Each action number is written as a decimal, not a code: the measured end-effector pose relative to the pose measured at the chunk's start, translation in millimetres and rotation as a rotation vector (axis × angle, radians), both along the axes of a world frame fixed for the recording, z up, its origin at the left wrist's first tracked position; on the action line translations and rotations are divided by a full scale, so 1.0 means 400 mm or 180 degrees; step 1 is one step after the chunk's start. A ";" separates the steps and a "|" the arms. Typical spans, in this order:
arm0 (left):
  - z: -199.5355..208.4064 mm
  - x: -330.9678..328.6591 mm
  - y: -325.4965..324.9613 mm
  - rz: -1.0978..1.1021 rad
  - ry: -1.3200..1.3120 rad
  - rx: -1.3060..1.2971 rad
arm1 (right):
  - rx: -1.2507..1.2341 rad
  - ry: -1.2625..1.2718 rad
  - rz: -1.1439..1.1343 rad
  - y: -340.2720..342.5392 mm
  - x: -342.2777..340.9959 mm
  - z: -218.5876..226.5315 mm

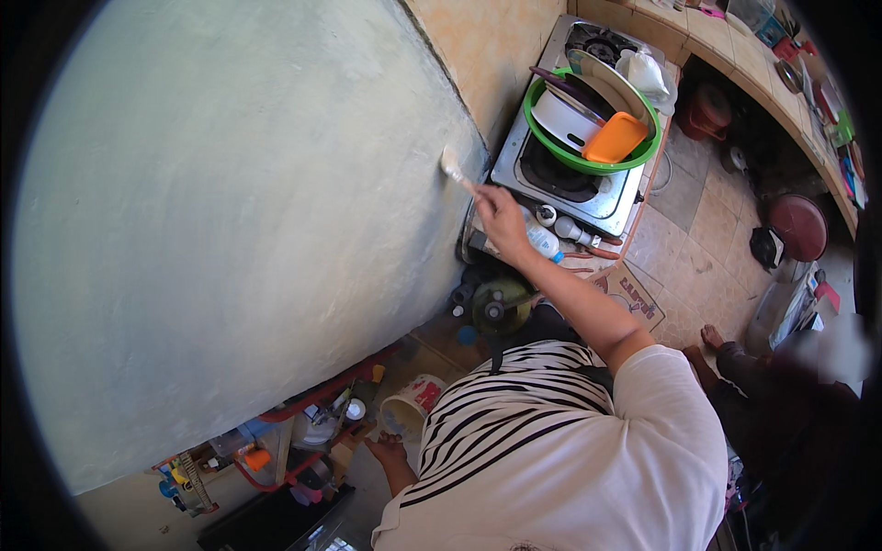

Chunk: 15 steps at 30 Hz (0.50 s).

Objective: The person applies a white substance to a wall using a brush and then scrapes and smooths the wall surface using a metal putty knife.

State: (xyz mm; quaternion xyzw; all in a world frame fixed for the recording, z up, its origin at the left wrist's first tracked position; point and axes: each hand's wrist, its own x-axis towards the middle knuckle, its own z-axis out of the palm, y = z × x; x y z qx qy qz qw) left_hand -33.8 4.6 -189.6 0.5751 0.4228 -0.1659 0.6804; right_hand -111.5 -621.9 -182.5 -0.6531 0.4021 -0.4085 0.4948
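My right grip (501, 219) clasps a brush (452, 166); leftward wall (248, 220) seems mostly coated, patchily; left grip (388, 450) I can't tell.

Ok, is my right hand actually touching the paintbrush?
Touching. The head view shows your right hand gripping the paintbrush by its handle, with the bristle end sticking out past the fingers.
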 end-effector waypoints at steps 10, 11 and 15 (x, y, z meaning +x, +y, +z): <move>-0.040 0.010 0.042 0.0004 -0.0038 -0.0022 | 0.0151 0.0072 0.0119 0.015 -0.063 -0.014; -0.041 0.009 0.035 0.0030 -0.0053 0.0022 | 0.0210 0.0028 -0.0009 -0.027 -0.061 -0.004; -0.038 0.012 0.021 0.0081 -0.0001 0.0091 | 0.0021 0.0261 -0.0301 -0.132 -0.042 0.053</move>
